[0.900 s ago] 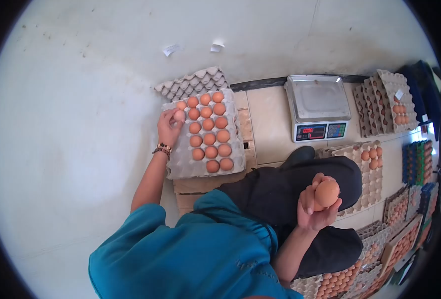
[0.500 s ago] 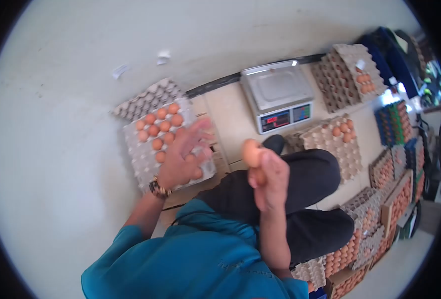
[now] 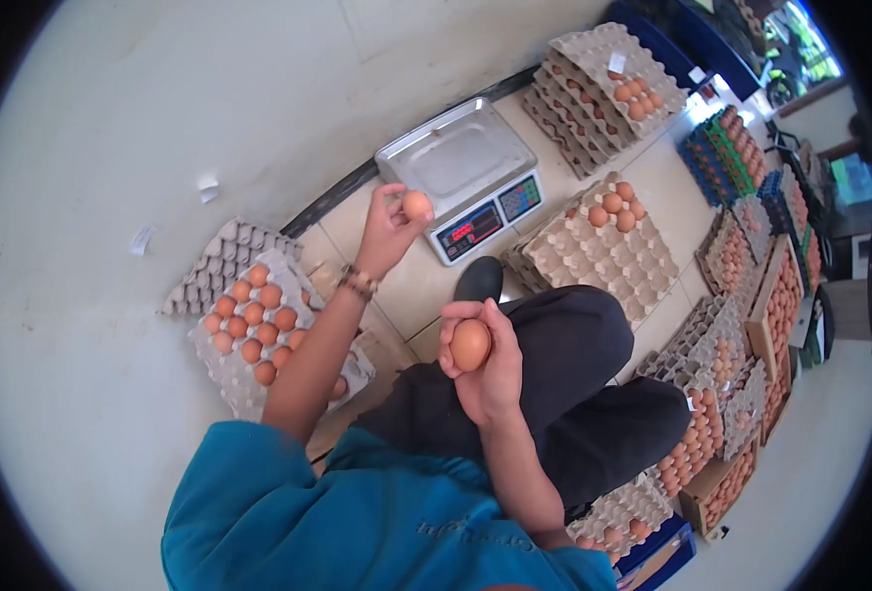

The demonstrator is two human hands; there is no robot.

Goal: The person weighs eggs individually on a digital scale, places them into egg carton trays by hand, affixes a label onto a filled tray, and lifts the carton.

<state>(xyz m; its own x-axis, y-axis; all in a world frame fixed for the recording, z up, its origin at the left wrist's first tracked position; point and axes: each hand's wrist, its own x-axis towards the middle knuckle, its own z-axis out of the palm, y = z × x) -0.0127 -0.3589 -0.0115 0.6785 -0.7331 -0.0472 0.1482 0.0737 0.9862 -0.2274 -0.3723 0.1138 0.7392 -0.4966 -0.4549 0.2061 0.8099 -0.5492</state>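
My left hand [image 3: 389, 231], with a beaded bracelet at the wrist, pinches a brown egg [image 3: 416, 205] in its fingertips near the scale's front edge. Over my lap, my right hand [image 3: 490, 369] is curled round another brown egg [image 3: 470, 345], palm up. The digital scale [image 3: 456, 153] has a bare metal pan and a lit red display. To the left, a grey egg tray [image 3: 224, 369] holds several brown eggs, some of them hidden behind my left forearm.
A tray stack [image 3: 613, 251] with several eggs on top sits right of the scale. Behind it rises a taller stack [image 3: 579, 108] by the wall. Egg-filled trays [image 3: 692, 443] and a wooden crate [image 3: 776, 305] line the right. My shoe [image 3: 480, 279] is just below the scale.
My left hand has left the egg tray and moved up and right to the scale, now with an egg. My right hand has turned its palm up around its egg. The view has shifted.
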